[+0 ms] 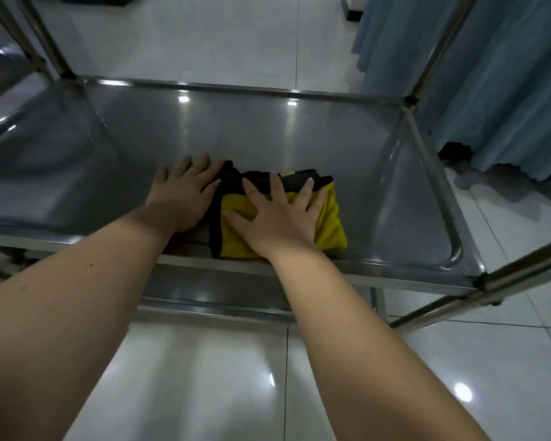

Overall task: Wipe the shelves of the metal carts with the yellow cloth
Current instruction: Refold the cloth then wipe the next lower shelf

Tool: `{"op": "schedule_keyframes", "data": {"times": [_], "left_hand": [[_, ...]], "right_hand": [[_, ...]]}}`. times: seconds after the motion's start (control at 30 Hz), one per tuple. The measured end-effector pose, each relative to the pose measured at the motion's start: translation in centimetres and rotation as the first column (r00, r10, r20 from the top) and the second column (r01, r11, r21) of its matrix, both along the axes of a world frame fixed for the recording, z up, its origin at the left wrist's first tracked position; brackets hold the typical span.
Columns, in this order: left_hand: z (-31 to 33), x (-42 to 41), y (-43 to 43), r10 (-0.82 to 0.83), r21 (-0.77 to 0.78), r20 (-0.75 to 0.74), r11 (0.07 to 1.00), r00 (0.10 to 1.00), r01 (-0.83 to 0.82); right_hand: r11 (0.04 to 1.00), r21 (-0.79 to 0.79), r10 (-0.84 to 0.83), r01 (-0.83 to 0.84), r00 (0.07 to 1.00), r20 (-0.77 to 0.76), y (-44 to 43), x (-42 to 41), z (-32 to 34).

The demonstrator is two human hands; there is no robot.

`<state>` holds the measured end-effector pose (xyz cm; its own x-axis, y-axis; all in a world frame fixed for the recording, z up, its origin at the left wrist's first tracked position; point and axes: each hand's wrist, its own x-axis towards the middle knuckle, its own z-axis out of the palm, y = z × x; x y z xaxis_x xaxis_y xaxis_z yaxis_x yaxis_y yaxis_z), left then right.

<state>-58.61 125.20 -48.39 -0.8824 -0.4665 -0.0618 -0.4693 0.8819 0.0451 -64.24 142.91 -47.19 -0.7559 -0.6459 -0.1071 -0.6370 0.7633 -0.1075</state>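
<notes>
Cloth (pixel 331 224) is lying folded on the shelf (pixel 268 132), hard against the shelf's near rim, about midway along its length. Yellow face is showing up. Black hem is showing on the side toward the shelf's left end and on the side toward the far rim.

Right hand (pixel 277 218) is sitting flat on top of it, fingers straight and splayed, pointing at the shelf's far rim. It's pressing, not pinching, with nothing curled round the cloth. Left hand (pixel 182 195) is lying flat on bare steel toward the shelf's left end, fingers also straight. Its index side is looking like it's touching the black hem, but I can't tell if it's bearing on it.

Key geometry: the cloth is sitting directly under the right palm, so the right hand is the one driving and the left is only flanking. The folded pad is looking near square, so no clear long axis there. The shelf's long axis is running left to right, with bare steel stretching from the pad to the far rim and both ends.

My read: this shelf is being wiped now. The next stroke is going to need downward pressure while sliding away from the near rim or along it. Risk: the pad bunching at the hem, or slipping off the near rim.

A blue curtain (pixel 490 90) is hanging beyond the shelf's right end.
</notes>
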Motion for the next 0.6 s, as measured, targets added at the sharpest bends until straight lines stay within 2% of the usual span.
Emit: {"op": "schedule_keyframes", "data": {"times": [0.1, 0.23, 0.3, 0.43, 0.6], "left_hand": [[0.0, 0.4, -0.4, -0.005, 0.035, 0.001, 0.999, 1.000, 0.005], [0.0, 0.2, 0.2, 0.004, 0.050, -0.028, 0.999, 1.000, -0.002], [0.0, -0.1, 0.7, 0.007, 0.059, -0.029, 0.998, 1.000, -0.006], [-0.3, -0.7, 0.8, -0.005, 0.048, -0.045, 0.999, 0.999, 0.007], [0.1, -0.5, 0.4, -0.025, 0.049, -0.014, 0.998, 1.000, 0.026]], "right_hand": [[1.000, 0.003, -0.023, 0.023, 0.999, -0.034, 4.8, -3.2, -0.3], [0.958, 0.065, -0.282, 0.280, 0.959, 0.027, 14.4, -7.7, 0.4], [0.924, 0.123, -0.365, 0.361, 0.931, 0.013, 16.2, -8.1, 0.7], [0.912, 0.089, -0.401, 0.400, 0.916, -0.004, 12.0, -5.6, 0.8], [0.981, 0.066, -0.183, 0.182, 0.983, 0.008, -0.6, 1.3, 0.1]]}}
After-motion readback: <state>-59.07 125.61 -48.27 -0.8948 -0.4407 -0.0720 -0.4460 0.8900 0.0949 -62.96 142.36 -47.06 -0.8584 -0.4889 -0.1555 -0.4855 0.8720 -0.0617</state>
